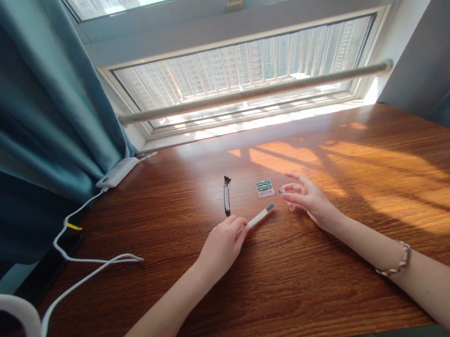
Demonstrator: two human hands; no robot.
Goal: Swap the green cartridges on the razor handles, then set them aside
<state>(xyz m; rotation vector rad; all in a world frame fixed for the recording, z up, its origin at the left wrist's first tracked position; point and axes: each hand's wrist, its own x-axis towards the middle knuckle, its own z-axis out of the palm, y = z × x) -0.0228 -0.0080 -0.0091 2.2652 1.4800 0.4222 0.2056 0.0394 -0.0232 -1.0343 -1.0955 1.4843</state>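
My left hand (224, 243) is closed around the handle of a white toothbrush (258, 218), whose dark bristled head points up and to the right. Between the thumb and fingertips of my right hand (306, 198) is a small green piece (281, 191), too small to make out fully. A clear case (265, 188) with green and dark strips inside lies on the table just left of my right fingertips. Further left, above my left hand, a razor (226, 195) with a grey and black handle lies with its dark head toward the window.
The brown wooden table (175, 300) runs up to a window with a white rail (257, 94). A white power strip (117, 173) sits by the blue curtain (34, 88) at the left. White cables (84, 259) trail below it.
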